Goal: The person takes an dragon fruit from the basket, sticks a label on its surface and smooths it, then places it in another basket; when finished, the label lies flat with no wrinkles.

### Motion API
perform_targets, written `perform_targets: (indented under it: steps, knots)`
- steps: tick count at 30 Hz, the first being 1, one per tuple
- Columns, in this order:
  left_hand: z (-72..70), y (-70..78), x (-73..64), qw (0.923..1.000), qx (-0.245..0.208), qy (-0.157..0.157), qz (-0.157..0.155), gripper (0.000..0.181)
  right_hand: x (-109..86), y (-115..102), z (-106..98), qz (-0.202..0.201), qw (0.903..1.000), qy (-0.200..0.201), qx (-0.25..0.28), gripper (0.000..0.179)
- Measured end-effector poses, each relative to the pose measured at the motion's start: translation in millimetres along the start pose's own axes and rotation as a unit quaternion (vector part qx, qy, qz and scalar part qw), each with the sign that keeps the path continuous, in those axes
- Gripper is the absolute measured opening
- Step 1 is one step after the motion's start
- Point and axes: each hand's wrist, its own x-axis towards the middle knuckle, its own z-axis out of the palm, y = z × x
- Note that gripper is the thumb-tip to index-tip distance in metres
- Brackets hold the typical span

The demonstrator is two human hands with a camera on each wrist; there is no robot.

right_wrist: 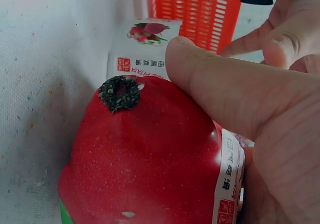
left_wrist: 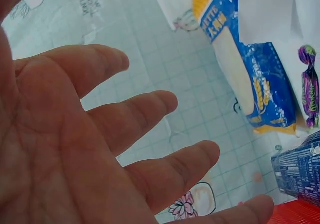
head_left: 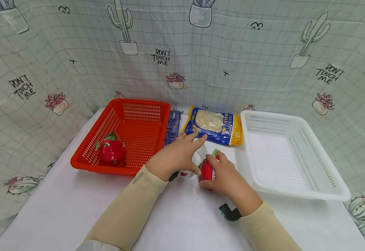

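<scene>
Facing grid cloth (head_left: pixel 145 76) printed with cactus drawings, working over white tabletop (head_left: pixel 182 223). Clamping red dragon fruit (head_left: pixel 207 170) in right hand (head_left: pixel 227 177), curling thumb and fingers round it. Showing green tip (head_left: pixel 214 152) just beyond grip in head view; in right wrist view, showing dark rough ring (right_wrist: pixel 120 94) near right thumb and white label (right_wrist: pixel 229 179) under same hand. Unable to tell lifted from resting on tabletop. Holding nothing in left hand (head_left: pixel 179 153), holding fingers spread well apart, just left of grip. Holding left thumb close to dragon fruit; unable to tell contact.

Seeing white piece (right_wrist: pixel 145 44) with fruit print just past right thumb tip. Left of grip, seeing red basket (head_left: pixel 145 139) carrying second dragon fruit (head_left: pixel 111 151) at its near left. Beyond grip, seeing blue-yellow packet (head_left: pixel 214 127) lying flat, with dark blue box (head_left: pixel 173 127) between it and red basket. Seeing purple-wrapped candy (left_wrist: pixel 310 89) lying near packet in left wrist view. Right of grip, seeing white basket (head_left: pixel 274 153) standing just beside packet.
</scene>
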Motion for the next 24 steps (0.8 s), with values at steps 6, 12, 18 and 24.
perform_targets:
  steps: [6, 12, 18, 24]
  knots:
    - [0.6, -0.3, 1.7, 1.0000, 0.005, -0.002, -0.004, 0.117, 1.6, -2.0, 1.4, -0.002, 0.9999, 0.001, -0.016, 0.098]
    - [1.0, 0.7, 2.4, 0.9999, 0.004, -0.004, -0.008, 0.116, 2.6, -2.5, 4.2, 0.000, 0.9996, 0.005, -0.029, 0.105]
    - [1.8, 0.2, 0.4, 0.9998, 0.009, -0.006, -0.016, 0.116, 1.3, -2.5, 7.1, 0.004, 0.9996, 0.008, -0.025, 0.104]
    - [3.1, 0.0, -0.5, 0.9990, 0.013, -0.004, -0.043, 0.114, -0.6, -0.3, 9.3, 0.001, 0.9996, 0.015, -0.026, 0.100]
